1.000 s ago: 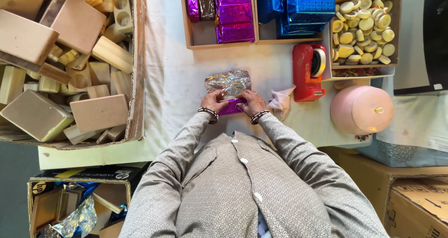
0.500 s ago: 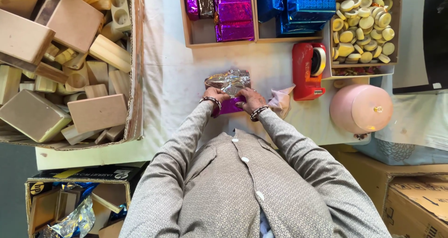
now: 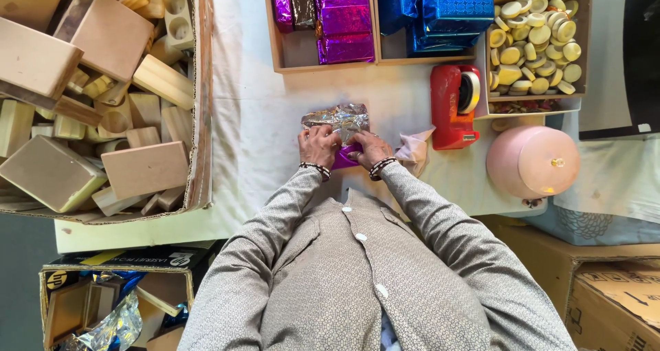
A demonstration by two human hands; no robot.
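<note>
One camera only, worn on my head, facing straight down over my chest onto the white table (image 3: 261, 117). It sits at arm's distance: my left hand (image 3: 319, 145) and right hand (image 3: 369, 148) appear mid-frame.

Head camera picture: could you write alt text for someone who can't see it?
Seen from above, a person's left hand and right hand press on a small purple parcel half covered in crinkled silver foil on a white table. A red tape dispenser stands to the right, a box of wooden blocks to the left.
</note>
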